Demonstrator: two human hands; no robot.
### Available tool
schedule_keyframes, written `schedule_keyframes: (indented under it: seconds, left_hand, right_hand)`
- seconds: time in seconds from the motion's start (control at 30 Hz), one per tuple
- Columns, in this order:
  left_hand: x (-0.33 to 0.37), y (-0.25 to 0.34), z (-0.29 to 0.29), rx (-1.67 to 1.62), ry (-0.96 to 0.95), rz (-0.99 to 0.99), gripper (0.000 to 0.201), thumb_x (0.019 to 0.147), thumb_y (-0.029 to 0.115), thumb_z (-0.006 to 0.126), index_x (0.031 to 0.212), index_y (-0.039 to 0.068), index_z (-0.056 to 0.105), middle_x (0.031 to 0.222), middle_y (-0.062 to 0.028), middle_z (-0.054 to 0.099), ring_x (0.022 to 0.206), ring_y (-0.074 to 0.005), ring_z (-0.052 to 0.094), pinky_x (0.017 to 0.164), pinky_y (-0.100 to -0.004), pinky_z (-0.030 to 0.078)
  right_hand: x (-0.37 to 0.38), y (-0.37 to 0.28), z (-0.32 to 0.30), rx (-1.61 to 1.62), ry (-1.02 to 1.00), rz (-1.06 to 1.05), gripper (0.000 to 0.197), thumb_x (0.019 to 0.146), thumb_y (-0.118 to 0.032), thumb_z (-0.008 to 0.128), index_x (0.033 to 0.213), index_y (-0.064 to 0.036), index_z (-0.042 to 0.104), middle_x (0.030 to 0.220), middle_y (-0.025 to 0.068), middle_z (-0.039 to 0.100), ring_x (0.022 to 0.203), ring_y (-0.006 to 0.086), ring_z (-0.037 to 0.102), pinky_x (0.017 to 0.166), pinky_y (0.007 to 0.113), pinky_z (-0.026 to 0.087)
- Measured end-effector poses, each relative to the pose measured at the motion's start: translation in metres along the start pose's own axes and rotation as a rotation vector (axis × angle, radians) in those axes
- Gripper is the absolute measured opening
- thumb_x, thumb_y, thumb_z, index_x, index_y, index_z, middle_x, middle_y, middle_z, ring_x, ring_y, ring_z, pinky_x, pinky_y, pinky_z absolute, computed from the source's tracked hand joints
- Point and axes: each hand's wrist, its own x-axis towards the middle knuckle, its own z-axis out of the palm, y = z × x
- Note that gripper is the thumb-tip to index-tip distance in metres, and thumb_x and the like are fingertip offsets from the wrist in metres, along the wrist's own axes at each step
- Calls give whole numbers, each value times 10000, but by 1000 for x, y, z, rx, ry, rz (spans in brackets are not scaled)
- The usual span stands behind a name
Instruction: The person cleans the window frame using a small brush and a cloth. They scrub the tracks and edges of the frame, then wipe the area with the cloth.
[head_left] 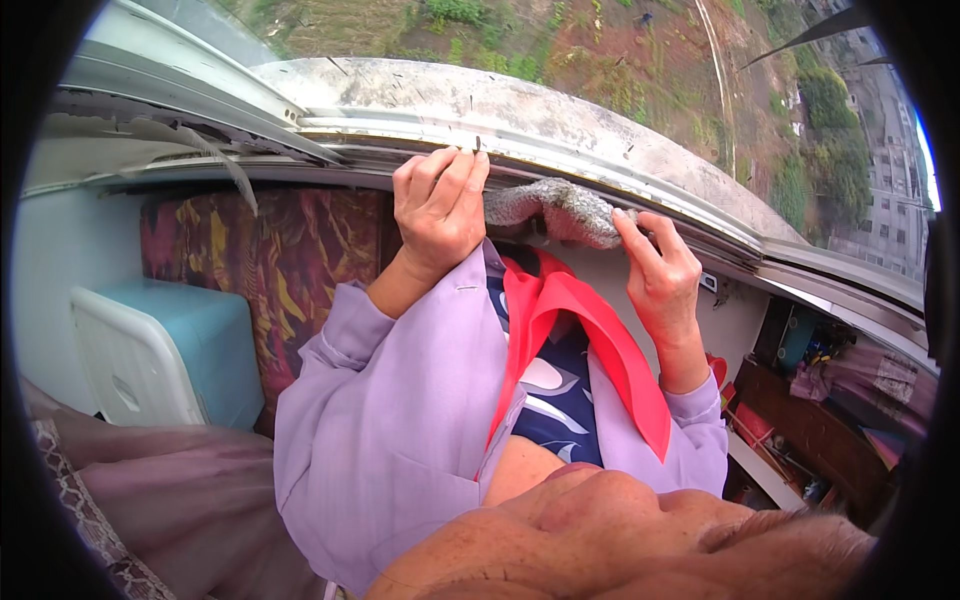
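Note:
My left hand (440, 205) is closed at the window track (400, 135), its fingers curled over the inner edge. A small dark bit shows at its fingertips, too small to name. To the right of that hand, a rumpled grey cloth (565, 212) lies along the inside of the sill. My right hand (660, 270) is closed on the cloth's right end, thumb and fingers pinched on it.
Beyond the track runs a stained outer ledge (540, 112) with dark debris on it. A lace-trimmed curtain (190, 490) hangs at lower left, near a blue and white box (185, 335). A cluttered shelf (830, 410) is at right.

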Motion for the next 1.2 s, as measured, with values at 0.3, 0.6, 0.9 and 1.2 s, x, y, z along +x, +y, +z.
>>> schedule_keyframes:
  seconds: [0.3, 0.6, 0.9, 1.2]
  left_hand:
    - [1, -9, -3, -68, -18, 38, 311, 710, -8, 672, 1012, 33, 730, 1016, -64, 673, 962, -239, 633, 842, -394, 465]
    - [1, -11, -3, -94, -19, 52, 308, 711, 2, 674, 1011, 34, 736, 1008, -66, 672, 961, -238, 633, 845, -390, 463]
    - [5, -16, -7, -135, -26, 51, 325, 730, 0, 655, 1040, 60, 733, 987, -60, 681, 938, -230, 641, 832, -372, 456]
    - [8, -15, -9, -137, -27, 56, 291, 782, 37, 616, 1053, 55, 722, 961, -64, 679, 930, -222, 645, 831, -356, 453]
  right_hand:
    - [-8, -10, 5, 7, 34, 65, 397, 754, 111, 658, 1104, -68, 710, 933, 123, 621, 752, 270, 649, 658, 322, 526]
    - [0, -24, 8, -7, -7, 148, 455, 721, 74, 650, 1129, -124, 696, 955, 110, 616, 802, 285, 655, 670, 370, 544]
    - [13, -41, 33, 61, 57, 128, 443, 741, 92, 672, 1133, -112, 704, 946, 117, 621, 771, 284, 658, 664, 358, 535]
    - [9, -37, 26, -15, 62, 109, 434, 733, 56, 654, 1122, -127, 702, 958, 103, 616, 810, 278, 659, 664, 365, 544]
